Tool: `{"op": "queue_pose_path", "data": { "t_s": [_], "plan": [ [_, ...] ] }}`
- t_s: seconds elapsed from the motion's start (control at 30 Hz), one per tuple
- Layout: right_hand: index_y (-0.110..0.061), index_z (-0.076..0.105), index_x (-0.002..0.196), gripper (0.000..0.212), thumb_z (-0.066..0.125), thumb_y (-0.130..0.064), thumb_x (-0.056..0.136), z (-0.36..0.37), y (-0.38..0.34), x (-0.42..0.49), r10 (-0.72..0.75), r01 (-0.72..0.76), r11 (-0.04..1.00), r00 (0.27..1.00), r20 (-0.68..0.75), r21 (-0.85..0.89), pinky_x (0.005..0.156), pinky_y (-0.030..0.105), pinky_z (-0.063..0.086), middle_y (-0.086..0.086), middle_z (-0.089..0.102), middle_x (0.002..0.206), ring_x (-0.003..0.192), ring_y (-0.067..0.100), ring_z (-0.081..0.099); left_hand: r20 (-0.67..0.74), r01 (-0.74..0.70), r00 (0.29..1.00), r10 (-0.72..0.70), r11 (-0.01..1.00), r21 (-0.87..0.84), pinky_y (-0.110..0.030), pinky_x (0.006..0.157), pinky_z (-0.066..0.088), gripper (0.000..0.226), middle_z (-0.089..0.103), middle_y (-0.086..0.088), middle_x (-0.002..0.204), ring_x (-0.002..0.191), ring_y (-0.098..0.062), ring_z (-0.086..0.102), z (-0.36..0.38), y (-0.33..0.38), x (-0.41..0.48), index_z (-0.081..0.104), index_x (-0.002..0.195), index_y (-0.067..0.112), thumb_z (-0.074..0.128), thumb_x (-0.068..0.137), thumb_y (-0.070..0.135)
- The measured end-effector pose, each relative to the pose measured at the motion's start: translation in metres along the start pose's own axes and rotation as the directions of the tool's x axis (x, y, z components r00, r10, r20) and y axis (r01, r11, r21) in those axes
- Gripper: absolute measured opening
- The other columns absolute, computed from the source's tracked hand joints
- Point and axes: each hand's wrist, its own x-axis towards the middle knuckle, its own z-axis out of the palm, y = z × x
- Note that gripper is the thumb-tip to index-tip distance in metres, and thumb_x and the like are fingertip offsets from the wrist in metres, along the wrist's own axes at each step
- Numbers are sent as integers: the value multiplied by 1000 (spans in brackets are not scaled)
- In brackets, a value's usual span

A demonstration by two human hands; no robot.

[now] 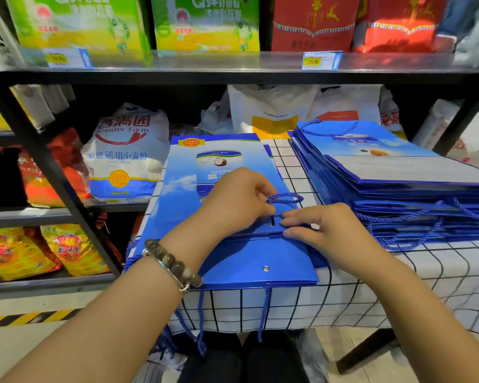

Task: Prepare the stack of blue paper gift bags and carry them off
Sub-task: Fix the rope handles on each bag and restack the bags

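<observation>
- A flour sack (125,158) is kept on the left shelf (116,207).
- A flat gift bag (205,183) is laid on the table (343,299); its cord (285,199) is pinched by the left hand (233,208) and by the right hand (324,233).
- The bag stack (398,183) is piled at the right.

black metal shelving (53,172) with stocked goods; grid-check tablecloth (343,305); pale floor (39,344), hazard-striped tape (25,317).

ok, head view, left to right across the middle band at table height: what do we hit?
White flour sack → left hand, pinching a blue rope handle → right hand → tall stack of flat blue paper gift bags on the checked tablecloth.
</observation>
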Motion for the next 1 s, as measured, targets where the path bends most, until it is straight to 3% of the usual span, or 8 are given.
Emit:
{"op": "queue_pose_path", "data": {
  "t_s": [0.27, 0.43, 0.67, 0.77, 0.87, 1.0],
  "plan": [
    [-22, 73, 100, 20, 67, -26, 81, -2, -1, 1, -6, 6, 1000, 1000, -3, -21, 96, 24, 45, -9, 70, 107, 100, -1, 59, 28, -60, 998, 57, 991, 117, -26, 72, 48, 16, 56, 12, 68, 73, -13, 57, -8, 2, 0, 67, 90, 19, 72, 77, 11],
    [-23, 74, 98, 18, 66, -27, 82, -1, -2, 1, -19, 18, 1000, 999, -40, -20, 93, 29, 48, -12, 71, 102, 98, 3, 62, 28, -78, 997, 75, 994, 80, -23, 69, 46, 19, 57, 13, 66, 65, -6, 55, -7, 2, 2, 62, 81, 25, 73, 77, 11],
    [-23, 74, 94, 15, 65, -28, 83, -1, 0, 2, -58, 53, 996, 996, -70, -70, 86, 38, 51, -10, 73, 96, 93, 11, 65, 74, -86, 994, 76, 984, 154, -25, 70, 47, 16, 57, 14, 65, 69, -11, 55, -4, 0, 3, 64, 80, 25, 73, 76, 12],
    [-22, 73, 92, 15, 63, -31, 86, 4, -3, 3, -103, 74, 985, 978, -180, -159, 74, 43, 53, -4, 74, 89, 85, 22, 67, 104, -135, 988, 113, 964, 230, -26, 71, 45, 13, 58, 14, 69, 77, -13, 57, -4, 4, 3, 71, 92, 23, 67, 82, 18],
    [-23, 72, 90, 23, 55, -38, 84, 7, -5, 5, -137, 91, 982, 946, -294, -163, 63, 41, 53, -3, 73, 81, 73, 23, 66, 131, -177, 980, 149, 955, 237, -26, 81, 45, 27, 61, 8, 87, 87, -12, 55, -9, 6, -1, 64, 116, 25, 56, 90, 24],
    [-21, 67, 86, 9, 64, -30, 84, 13, -6, 6, -87, 57, 994, 926, -367, -91, 68, 42, 52, -3, 70, 79, 74, 23, 64, 117, -143, 985, 123, 973, 179, -27, 89, 45, 40, 63, 8, 88, 91, -8, 56, -10, 2, -9, 56, 126, 25, 61, 87, 19]
  ]
}}
